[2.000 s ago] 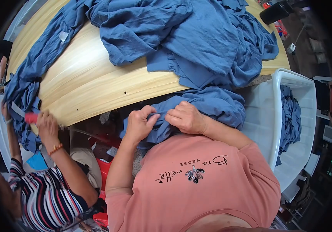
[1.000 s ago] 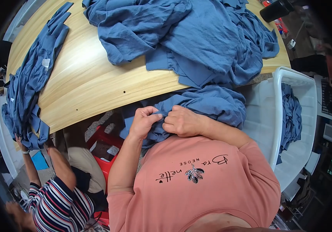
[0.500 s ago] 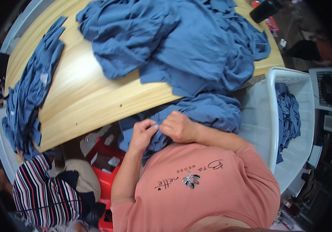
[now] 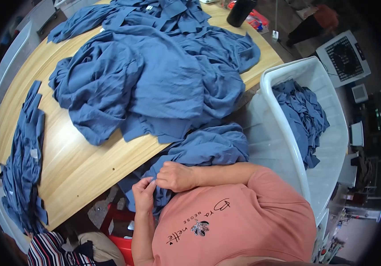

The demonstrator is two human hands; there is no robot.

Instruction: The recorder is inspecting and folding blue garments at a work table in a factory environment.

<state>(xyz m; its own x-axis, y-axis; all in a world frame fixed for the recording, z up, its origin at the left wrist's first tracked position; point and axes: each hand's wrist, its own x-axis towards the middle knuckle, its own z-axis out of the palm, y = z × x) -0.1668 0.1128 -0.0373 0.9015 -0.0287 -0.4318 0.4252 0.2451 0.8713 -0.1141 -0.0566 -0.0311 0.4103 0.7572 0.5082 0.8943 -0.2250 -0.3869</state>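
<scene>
A crumpled blue garment (image 4: 212,148) hangs over my lap, between the table's edge and my body. My left hand (image 4: 143,195) is closed in a pinch, thumb against forefinger, on a bit of this cloth. Right beside it, my right hand (image 4: 175,176) is closed too, its fingers curled in on the same cloth. The fingertips of both hands nearly meet, and the small piece between them is mostly hidden. On the table in front lies a large heap of blue garments (image 4: 164,84), its lower edge hanging near the lap.
The wooden table (image 4: 73,164) has a long bunch of blue garments (image 4: 24,164) along its left side. At right stands a white plastic bin (image 4: 283,128) with blue garments inside. A dark bottle (image 4: 241,12) stands at the far edge. Someone in a striped top (image 4: 46,250) sits lower left, near a red stool (image 4: 121,244).
The view has swung to the right, so table, heap and bin appear shifted left and lower. My hands remain together at the cloth, in nearly the same pinch.
</scene>
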